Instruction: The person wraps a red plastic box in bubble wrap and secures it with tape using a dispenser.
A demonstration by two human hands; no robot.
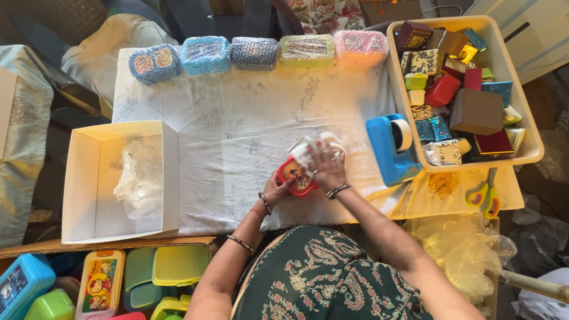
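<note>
A small red lunch box with a picture on its lid lies on the white cloth in front of me. My left hand grips its near edge. My right hand presses clear bubble wrap over the box's far side. Both wrists wear bangles.
A row of several wrapped boxes lines the far edge. A blue tape dispenser stands right of my hands, beside a cream tray of small gift boxes. An open white carton sits left. Scissors lie right. Plastic boxes lie below left.
</note>
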